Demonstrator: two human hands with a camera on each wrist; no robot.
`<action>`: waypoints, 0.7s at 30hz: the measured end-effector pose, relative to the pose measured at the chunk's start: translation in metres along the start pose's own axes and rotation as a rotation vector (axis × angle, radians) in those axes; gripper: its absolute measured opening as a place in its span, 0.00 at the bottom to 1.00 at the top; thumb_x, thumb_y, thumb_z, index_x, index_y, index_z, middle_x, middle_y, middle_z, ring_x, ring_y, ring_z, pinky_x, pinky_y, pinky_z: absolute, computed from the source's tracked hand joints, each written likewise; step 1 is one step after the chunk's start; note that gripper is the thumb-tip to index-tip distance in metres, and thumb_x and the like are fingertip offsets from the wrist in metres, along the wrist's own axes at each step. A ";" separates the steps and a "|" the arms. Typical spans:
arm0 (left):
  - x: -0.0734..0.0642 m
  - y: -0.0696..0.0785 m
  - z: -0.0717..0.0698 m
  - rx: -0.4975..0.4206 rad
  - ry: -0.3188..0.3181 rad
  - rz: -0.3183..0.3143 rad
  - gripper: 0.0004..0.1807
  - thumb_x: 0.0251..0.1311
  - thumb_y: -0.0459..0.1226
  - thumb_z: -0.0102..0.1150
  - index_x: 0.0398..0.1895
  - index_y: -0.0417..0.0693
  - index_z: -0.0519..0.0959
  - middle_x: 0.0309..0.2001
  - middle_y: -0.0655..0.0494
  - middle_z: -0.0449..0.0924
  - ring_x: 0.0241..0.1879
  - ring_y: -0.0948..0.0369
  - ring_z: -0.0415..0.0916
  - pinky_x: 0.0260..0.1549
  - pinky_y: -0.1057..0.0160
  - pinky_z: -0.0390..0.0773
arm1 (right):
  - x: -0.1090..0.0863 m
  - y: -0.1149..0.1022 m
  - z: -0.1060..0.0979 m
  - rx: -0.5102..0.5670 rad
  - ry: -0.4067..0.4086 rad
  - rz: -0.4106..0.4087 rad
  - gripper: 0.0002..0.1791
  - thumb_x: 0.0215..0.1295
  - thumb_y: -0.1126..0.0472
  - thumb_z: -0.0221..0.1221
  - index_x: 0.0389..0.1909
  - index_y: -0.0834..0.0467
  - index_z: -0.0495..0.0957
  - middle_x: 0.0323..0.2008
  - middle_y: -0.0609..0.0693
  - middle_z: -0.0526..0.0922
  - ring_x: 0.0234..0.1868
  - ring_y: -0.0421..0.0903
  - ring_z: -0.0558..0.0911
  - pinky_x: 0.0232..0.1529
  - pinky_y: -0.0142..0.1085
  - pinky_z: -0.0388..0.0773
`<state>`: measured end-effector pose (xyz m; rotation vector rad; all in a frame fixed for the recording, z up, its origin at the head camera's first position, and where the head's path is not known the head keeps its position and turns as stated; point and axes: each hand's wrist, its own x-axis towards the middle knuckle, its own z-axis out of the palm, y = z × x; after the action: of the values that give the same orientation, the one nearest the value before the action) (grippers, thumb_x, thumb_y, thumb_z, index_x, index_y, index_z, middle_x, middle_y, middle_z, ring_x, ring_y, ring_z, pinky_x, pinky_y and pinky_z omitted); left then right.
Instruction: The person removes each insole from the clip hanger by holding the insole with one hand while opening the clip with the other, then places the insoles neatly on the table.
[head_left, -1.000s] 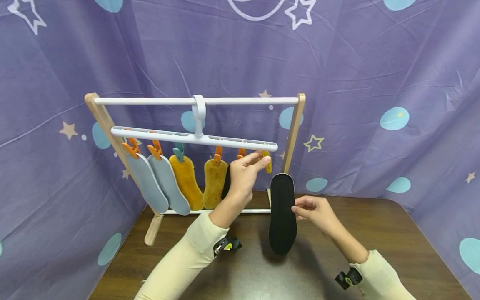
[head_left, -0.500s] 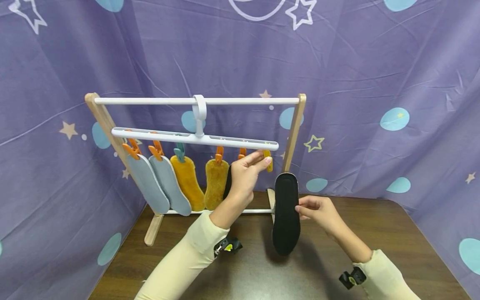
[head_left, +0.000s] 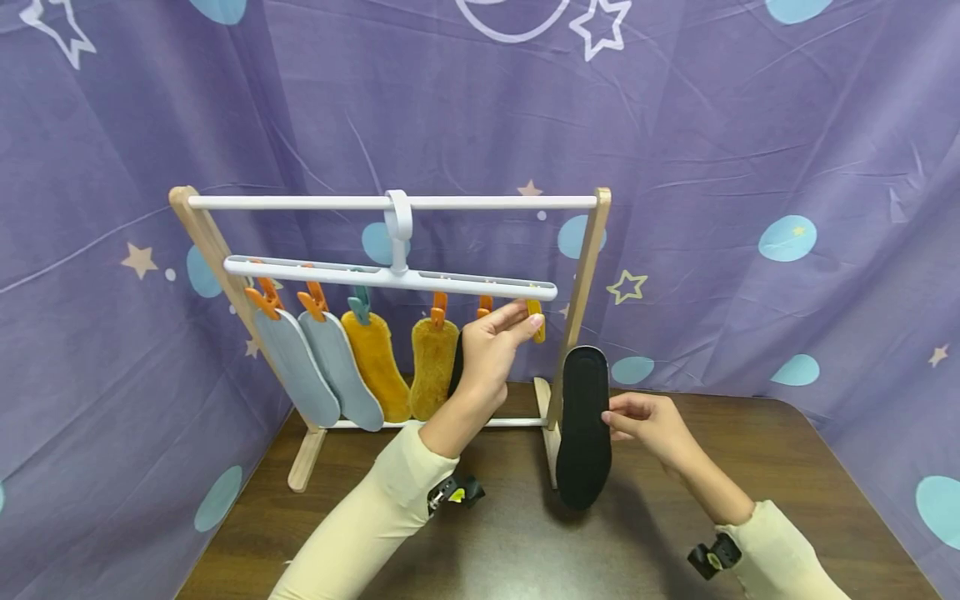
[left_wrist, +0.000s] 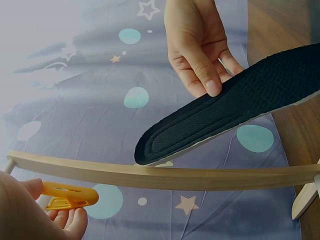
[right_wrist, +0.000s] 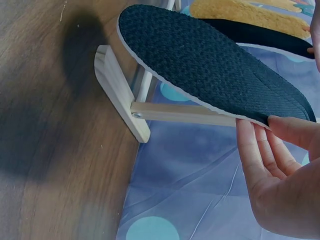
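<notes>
My left hand (head_left: 486, 354) pinches a yellow clothespin (head_left: 536, 323) at the right end of the white hanger (head_left: 322, 273). The left wrist view shows the clothespin between thumb and fingers. Off to the right, my right hand (head_left: 651, 425) holds a black insole (head_left: 585, 429) by its right edge, thumb on the dark face. The insole stands nearly upright in front of the rack's right leg, apart from the clothespin. Another black insole (right_wrist: 235, 32) hangs partly hidden behind my left hand, near an orange clothespin (head_left: 485, 307).
Two grey-blue insoles (head_left: 296, 367) and two mustard ones (head_left: 433, 367) hang from orange and green clothespins. The hanger hooks over the top bar of a wooden rack (head_left: 585, 267), which stands on a brown table (head_left: 510, 533). A purple curtain (head_left: 712, 167) surrounds it.
My right hand has moved a little to the right with the black insole, away from the hanger's end. The left hand stays on the yellow clothespin.
</notes>
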<state>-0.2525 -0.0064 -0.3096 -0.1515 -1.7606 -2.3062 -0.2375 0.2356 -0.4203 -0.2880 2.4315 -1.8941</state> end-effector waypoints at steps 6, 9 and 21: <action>-0.001 0.001 0.000 -0.003 -0.002 -0.006 0.18 0.58 0.26 0.69 0.53 0.31 0.83 0.50 0.35 0.86 0.42 0.65 0.84 0.59 0.58 0.81 | 0.000 0.004 -0.006 -0.006 0.010 0.014 0.16 0.66 0.69 0.65 0.48 0.78 0.79 0.32 0.49 0.89 0.32 0.42 0.88 0.38 0.38 0.89; -0.001 0.001 0.001 -0.009 -0.003 -0.006 0.19 0.58 0.26 0.69 0.53 0.30 0.83 0.50 0.35 0.86 0.41 0.66 0.84 0.59 0.59 0.81 | 0.001 0.006 -0.009 0.001 0.013 0.023 0.17 0.66 0.69 0.64 0.49 0.79 0.78 0.33 0.49 0.90 0.32 0.42 0.88 0.38 0.37 0.89; -0.001 0.001 0.004 -0.035 -0.003 0.011 0.19 0.58 0.25 0.67 0.54 0.28 0.82 0.50 0.34 0.86 0.40 0.67 0.84 0.52 0.66 0.83 | 0.005 0.014 -0.018 0.034 0.017 0.069 0.19 0.67 0.69 0.64 0.51 0.81 0.76 0.32 0.48 0.89 0.32 0.42 0.89 0.39 0.38 0.89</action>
<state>-0.2518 -0.0025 -0.3077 -0.1708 -1.7176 -2.3312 -0.2464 0.2550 -0.4292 -0.1847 2.3848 -1.9144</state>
